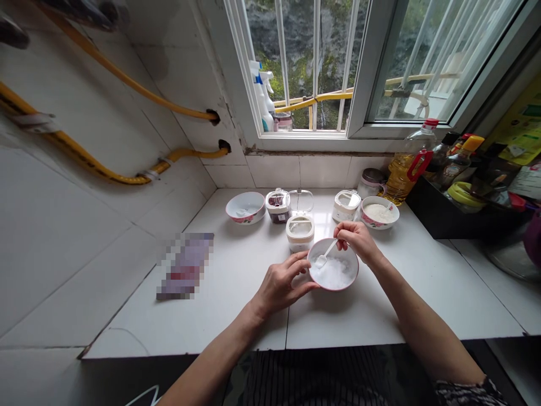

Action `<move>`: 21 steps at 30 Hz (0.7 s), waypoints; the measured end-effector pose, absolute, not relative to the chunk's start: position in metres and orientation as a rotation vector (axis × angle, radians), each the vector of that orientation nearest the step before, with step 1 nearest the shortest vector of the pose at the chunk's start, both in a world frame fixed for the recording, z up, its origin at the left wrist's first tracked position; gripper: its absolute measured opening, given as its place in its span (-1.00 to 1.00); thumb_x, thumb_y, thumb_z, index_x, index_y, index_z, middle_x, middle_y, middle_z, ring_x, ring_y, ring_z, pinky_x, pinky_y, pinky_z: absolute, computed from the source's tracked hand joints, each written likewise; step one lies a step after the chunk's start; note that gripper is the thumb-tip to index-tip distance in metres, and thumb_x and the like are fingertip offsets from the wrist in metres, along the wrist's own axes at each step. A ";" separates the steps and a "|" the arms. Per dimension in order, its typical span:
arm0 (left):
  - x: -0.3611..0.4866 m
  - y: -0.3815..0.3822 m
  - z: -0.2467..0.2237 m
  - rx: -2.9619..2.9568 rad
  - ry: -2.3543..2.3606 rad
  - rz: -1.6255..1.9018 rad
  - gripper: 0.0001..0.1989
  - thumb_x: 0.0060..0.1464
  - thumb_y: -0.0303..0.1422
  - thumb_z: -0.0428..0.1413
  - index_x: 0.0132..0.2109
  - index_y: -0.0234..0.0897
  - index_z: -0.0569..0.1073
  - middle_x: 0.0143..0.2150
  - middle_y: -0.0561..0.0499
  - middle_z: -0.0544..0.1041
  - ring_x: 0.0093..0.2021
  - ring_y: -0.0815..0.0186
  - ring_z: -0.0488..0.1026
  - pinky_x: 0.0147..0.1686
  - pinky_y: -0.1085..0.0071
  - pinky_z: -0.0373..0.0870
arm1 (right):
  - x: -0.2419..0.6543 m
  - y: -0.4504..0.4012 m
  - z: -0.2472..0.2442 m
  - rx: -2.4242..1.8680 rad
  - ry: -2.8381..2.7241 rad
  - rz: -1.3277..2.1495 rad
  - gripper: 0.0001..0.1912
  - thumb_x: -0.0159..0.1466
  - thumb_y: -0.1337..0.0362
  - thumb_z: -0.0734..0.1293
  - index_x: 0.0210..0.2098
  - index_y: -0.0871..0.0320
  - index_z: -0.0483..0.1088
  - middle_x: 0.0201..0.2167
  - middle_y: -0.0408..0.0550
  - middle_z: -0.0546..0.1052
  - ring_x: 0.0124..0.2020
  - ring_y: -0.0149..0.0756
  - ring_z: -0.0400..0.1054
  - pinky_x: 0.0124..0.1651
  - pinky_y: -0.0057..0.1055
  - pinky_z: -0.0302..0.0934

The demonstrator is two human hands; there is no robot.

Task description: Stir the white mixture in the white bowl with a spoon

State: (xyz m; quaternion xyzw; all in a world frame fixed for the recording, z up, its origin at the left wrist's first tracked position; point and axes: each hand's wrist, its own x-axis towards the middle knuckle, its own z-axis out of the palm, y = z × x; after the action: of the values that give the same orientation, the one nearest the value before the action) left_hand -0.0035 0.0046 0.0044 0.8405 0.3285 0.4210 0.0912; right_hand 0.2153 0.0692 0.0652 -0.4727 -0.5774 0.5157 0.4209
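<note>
A bowl with a pink rim [356, 274] holds white grains and stands on the white tiled counter. My left hand [284, 283] grips its left side, fingers at the rim and thumb low against the wall. Between the fingertips of my right hand [354, 239] is the handle of a small white spoon [322, 261], whose tip rests in the grains. Right behind the bowl stands a lidded clear container [300, 233]. Farther back are an open container with dark red contents [278, 206] and another lidded container [346, 205].
At the back left sits a flowered bowl [245, 208]; at the back right, a bowl of pale grains [379, 212], a jar [371, 183] and an oil bottle [401, 169]. A black box of bottles [435, 217] borders the right. A blurred flat item [186, 266] lies left.
</note>
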 end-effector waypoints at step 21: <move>-0.003 0.005 0.005 2.490 0.967 1.243 -0.72 0.23 -0.13 0.14 -0.12 -0.26 0.41 0.03 -0.22 0.55 -0.36 0.36 0.56 -0.39 0.43 0.55 | 0.217 0.072 0.067 -1.201 -1.350 1.334 -0.91 -0.14 0.29 0.27 -0.66 0.17 0.40 -0.80 -0.16 0.39 -0.71 -0.44 0.16 -0.59 -0.49 0.02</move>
State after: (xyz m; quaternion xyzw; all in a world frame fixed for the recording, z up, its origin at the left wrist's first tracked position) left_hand -0.0030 0.0047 0.0051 0.8411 0.3267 0.4198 0.0977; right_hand 0.2169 0.0720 0.0667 -0.4821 -0.5417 0.5355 0.4329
